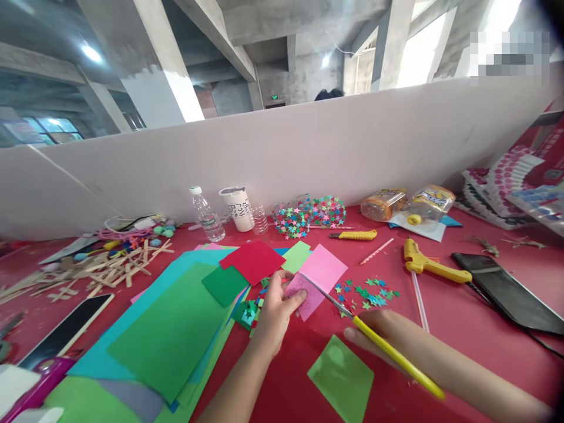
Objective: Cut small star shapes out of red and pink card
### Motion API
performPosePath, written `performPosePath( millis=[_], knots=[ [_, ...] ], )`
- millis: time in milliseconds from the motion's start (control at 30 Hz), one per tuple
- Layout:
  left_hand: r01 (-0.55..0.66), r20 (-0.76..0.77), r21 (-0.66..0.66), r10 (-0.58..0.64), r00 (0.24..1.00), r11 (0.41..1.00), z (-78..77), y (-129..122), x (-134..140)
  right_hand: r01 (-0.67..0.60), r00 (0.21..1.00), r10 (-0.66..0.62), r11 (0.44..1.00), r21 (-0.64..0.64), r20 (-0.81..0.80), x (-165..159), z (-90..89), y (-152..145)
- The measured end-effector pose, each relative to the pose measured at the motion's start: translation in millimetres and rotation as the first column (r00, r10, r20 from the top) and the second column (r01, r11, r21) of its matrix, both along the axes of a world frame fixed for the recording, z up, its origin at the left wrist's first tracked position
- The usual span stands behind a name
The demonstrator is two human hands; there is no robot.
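My left hand (282, 302) pinches a pink sheet of paper (326, 267) between thumb and fingers; faint drawn outlines show on its lower part. My right hand (383, 332) grips yellow-handled scissors (396, 355), whose blades lie across the middle of the pink paper. Its fingers are partly hidden behind the handle. A light green paper square (341, 376) lies below the scissors. Small coloured paper stars (372, 294) are scattered to the right of the pink paper, and more star cut-outs (249, 314) lie by my left wrist.
Stacked coloured sheets (171, 329) cover the left. Behind are a water bottle (207, 217), a cup (238, 208), star-covered balls (293, 220) and a yellow cutter (355, 235). A glue gun (434, 264) and black tablet (506, 294) lie right; wooden sticks (127, 264) and a phone (66, 332) left.
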State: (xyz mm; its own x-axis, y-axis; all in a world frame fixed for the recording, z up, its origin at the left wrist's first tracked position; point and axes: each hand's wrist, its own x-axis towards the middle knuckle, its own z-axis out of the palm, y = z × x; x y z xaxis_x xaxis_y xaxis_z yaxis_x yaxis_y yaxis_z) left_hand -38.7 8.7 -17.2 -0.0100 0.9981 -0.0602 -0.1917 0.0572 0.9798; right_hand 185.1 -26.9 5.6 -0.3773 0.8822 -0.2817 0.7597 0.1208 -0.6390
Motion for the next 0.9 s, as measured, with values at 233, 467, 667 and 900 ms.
performPosePath(
  millis=[233, 467, 667, 900],
  knots=[
    [-0.04, 0.2, -0.058, 0.051, 0.978, 0.997, 1.2, 6, -2, 0.078, 0.997, -0.078, 0.996, -0.04, -0.009, -11, 13.9, 23],
    [-0.083, 0.159, -0.031, 0.086, 0.983, 0.996, 1.0, 13, -9, 0.11, 0.992, -0.113, 0.992, -0.063, -0.049, -22, 13.7, 37],
    [-0.119, 0.162, -0.031, 0.122, 0.979, 0.992, -0.9, 14, -12, 0.172, 0.981, -0.18, 0.979, -0.109, -0.069, -25, 0.6, 49],
    [0.048, 0.069, -0.032, -0.045, 0.997, 0.998, 2.1, 3, -4, 0.237, 0.905, -0.263, 0.964, -0.116, -0.336, -2, 2.9, 33]
  ],
)
